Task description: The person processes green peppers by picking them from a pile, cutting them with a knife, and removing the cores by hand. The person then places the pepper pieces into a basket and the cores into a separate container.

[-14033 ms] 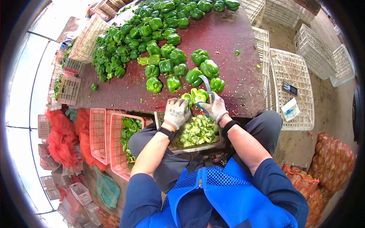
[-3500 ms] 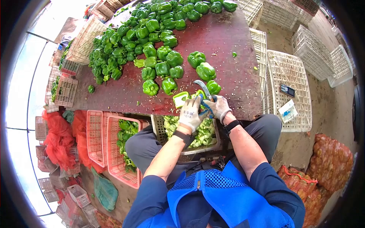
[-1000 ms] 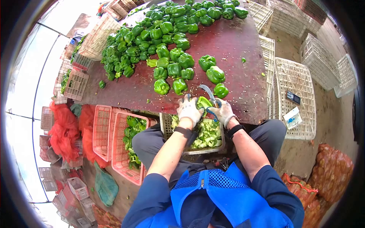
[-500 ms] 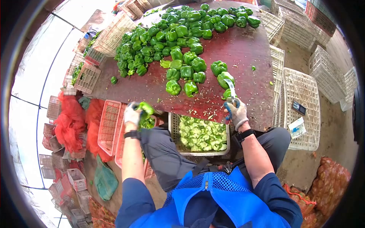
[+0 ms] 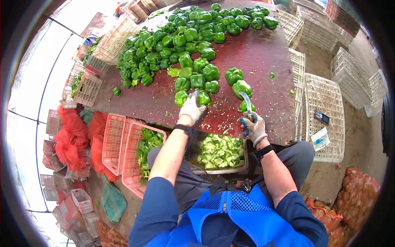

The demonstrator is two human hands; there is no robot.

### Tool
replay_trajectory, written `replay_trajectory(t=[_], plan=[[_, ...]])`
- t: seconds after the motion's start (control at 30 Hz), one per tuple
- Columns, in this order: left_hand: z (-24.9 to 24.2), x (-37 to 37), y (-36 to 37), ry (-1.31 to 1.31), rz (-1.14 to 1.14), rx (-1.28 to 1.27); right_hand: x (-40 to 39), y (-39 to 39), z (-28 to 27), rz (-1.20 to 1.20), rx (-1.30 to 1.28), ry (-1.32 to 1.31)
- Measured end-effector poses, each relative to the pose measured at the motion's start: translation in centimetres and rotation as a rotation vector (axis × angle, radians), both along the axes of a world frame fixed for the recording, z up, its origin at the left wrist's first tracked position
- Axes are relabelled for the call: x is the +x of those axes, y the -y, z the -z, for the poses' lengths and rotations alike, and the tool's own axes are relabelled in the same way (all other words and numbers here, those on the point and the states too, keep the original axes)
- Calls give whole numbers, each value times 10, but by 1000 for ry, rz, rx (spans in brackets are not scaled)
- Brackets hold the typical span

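Note:
My left hand (image 5: 191, 110), in a white glove, reaches onto the dark red tabletop (image 5: 144, 103). Its fingers are stretched out, thumb apart, right at a green bell pepper (image 5: 204, 99) at the near edge of a small group. Gripped in my gloved right hand (image 5: 254, 126) is a small knife with a curved blade (image 5: 247, 101), pointing away from me. The blade overlaps a bell pepper (image 5: 242, 88), and another pepper (image 5: 245, 106) lies just under the blade near the hand. Farther back spreads a big pile of green bell peppers (image 5: 164, 49).
Left of my legs stands a pink crate (image 5: 131, 173) holding green peppers. Between my knees, a crate (image 5: 246, 162) holds pale green cut pieces. A phone (image 5: 322, 117) lies on an upturned white crate (image 5: 335, 94) at right. Red netting (image 5: 70, 131) hangs at left.
My left hand has let go of a green pepper over the pink crate and moved right and forward to the peppers on the table. My right hand stays nearly in place with the knife.

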State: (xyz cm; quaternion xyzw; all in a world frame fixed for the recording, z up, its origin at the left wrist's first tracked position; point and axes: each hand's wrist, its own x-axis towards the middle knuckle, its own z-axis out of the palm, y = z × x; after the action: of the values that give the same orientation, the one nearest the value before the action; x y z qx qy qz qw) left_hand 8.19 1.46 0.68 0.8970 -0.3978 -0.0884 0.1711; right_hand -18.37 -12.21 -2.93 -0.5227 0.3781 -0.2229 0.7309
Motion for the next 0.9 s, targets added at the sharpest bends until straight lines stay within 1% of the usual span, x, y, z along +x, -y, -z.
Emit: replay_trajectory(t=[0.03, 0.13, 0.17, 0.23, 0.27, 0.3, 0.37, 0.4, 0.43, 0.47, 0.5, 0.53, 0.57, 0.6, 0.63, 0.67, 0.73, 0.77, 0.8, 0.83, 0.9], plan=[[10, -5, 12, 37, -50, 30, 0, 0, -2, 7, -9, -2], [21, 2, 23, 41, -65, 6, -2, 2, -8, 32, 22, -2], [21, 8, 19, 18, -62, -66, -2, 2, -8, 32, 19, -12], [20, 23, 10, -470, -116, -348, 0, 4, -8, 59, 6, 18], [21, 25, -1, -822, -191, -538, 1, 4, -9, 66, 4, 24], [14, 33, -13, -1143, -163, -601, 1, 5, -10, 71, 2, 32], [-30, 24, -42, -1134, -102, -513, 1, 6, -8, 71, -31, 38], [-44, 21, -51, -1113, -181, -500, 1, 8, 2, 78, -61, 80], [-48, 26, -67, -1292, -106, -663, 3, 8, 4, 87, -91, 123], [-51, 30, -80, -1327, -178, -679, 0, 9, 6, 77, -78, 113], [-65, 28, -90, -1360, -251, -699, 1, 9, 2, 81, -87, 119], [-74, 25, -99, -1342, -263, -745, 0, 8, -1, 73, -89, 75], [-78, 25, -109, -1326, -273, -758, -1, 8, -5, 65, -92, 30], [-80, 27, -120, -1407, -263, -783, -1, 6, -12, 56, -84, -13], [-81, 29, -130, -1488, -249, -808, 1, 7, -7, 66, -79, 0], [-80, 30, -137, -1504, -250, -811, 1, 7, -4, 49, -62, 3], [-95, 9, -137, -1593, -233, -858, 4, 6, -4, 33, -50, 3], [-100, -4, -134, -1619, -237, -874, 3, 4, -4, -18, -42, 48], [-94, -10, -133, -1664, -227, -854, 3, 2, -7, -66, -35, 91], [-92, -16, -131, -1721, -167, -836, 2, -4, -20, -100, -24, 63], [-83, -36, -117, -1596, -247, -896, 4, -10, -17, -133, -24, 68]])
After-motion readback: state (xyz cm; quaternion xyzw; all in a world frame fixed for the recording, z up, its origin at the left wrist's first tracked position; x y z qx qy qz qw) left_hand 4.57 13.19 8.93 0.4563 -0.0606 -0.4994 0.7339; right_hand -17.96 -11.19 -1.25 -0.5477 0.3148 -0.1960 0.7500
